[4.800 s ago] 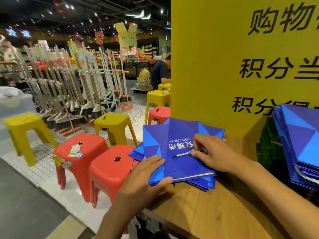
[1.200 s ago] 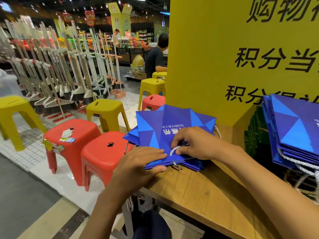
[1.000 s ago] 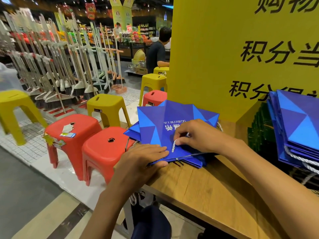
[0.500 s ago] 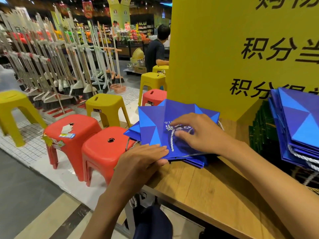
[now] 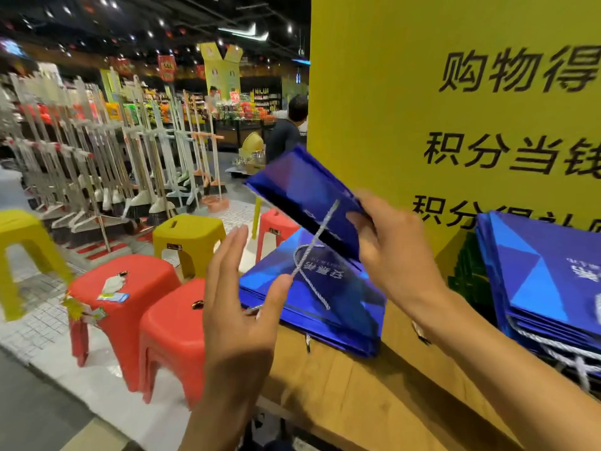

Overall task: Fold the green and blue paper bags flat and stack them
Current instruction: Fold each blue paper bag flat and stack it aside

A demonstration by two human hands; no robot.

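Right hand: grip clamped on one blue bag, held tilted above the stack on the table. Left hand: grip wide, fingers straight, at the stack's left edge. The bag's cord hangs toward the stack.

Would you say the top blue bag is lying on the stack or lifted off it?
Lifted: the right hand grips the blue bag tilted above the stack, its rope handle hanging down.
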